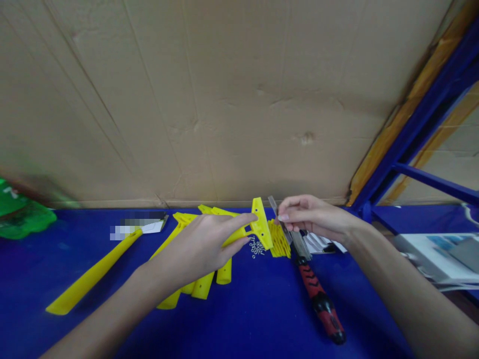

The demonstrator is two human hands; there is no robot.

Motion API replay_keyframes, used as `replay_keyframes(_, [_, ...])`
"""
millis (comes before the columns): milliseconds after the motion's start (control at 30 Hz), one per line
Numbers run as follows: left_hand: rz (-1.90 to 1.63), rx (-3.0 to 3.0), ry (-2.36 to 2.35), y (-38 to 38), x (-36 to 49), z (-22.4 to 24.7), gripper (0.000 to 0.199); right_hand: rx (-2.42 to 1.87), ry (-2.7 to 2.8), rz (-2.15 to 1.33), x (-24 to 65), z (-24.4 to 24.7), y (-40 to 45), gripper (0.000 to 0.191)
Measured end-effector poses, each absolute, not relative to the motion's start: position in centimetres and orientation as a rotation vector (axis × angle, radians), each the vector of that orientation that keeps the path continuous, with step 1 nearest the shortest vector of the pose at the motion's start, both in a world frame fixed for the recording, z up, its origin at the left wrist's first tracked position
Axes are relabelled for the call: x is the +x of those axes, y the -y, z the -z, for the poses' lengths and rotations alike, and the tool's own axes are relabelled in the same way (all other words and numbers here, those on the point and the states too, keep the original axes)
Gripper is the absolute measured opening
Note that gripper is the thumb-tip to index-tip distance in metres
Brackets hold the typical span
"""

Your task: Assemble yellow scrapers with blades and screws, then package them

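Observation:
My left hand (209,242) is closed round a yellow scraper handle (262,224), its wide flat head with small holes turned up past my fingertips. Just to the right, my right hand (307,217) pinches a thin metal blade (275,205) between thumb and fingers, apart from the yellow head. Under and beside my left hand lie several yellow handles (204,286). Small nuts and screws (256,248) are heaped below the head. Beside them is a stack of small yellow pieces (280,239). A red and black screwdriver (318,296) lies below my right hand.
At the left lies a yellow scraper (95,271) with a white-covered head, near a green bottle (24,212). White-wrapped pieces (318,243) lie behind my right hand. Cardboard (224,99) backs the blue table (254,319). A blue metal frame (419,119) and a white box (437,257) are at the right.

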State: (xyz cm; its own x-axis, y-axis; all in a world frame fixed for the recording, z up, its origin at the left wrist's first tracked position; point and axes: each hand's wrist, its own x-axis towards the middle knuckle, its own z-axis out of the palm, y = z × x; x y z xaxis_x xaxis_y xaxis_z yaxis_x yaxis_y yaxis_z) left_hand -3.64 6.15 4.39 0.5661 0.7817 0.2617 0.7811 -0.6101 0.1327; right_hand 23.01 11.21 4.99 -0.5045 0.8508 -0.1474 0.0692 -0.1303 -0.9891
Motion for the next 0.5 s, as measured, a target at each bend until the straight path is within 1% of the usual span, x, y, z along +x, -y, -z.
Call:
replay_keyframes(67, [-0.455,2.783,-1.375,-6.21,-3.67,-4.29,0.043,-1.041,1.534,-1.681,23.01,-4.84,-11.31,0.032])
replay_keyframes(200, [-0.426,2.817,-1.333,-6.37,-3.67,-4.12,0.045,-1.073,1.488,-1.607,22.81,-4.43,-11.49,0.047])
replay_keyframes(233, [-0.418,2.828,-1.325,-6.40,-3.69,-4.10,0.045,-1.078,1.495,-1.604,22.76,-4.37,-11.51,0.047])
replay_keyframes(367, [-0.383,2.848,-1.316,-6.50,-3.79,-4.11,0.046,-1.075,1.532,-1.599,22.52,-4.34,-11.42,0.036])
replay_keyframes(500, [-0.363,2.852,-1.304,-6.58,-3.78,-4.10,0.045,-1.072,1.545,-1.586,22.04,-4.47,-11.14,0.036])
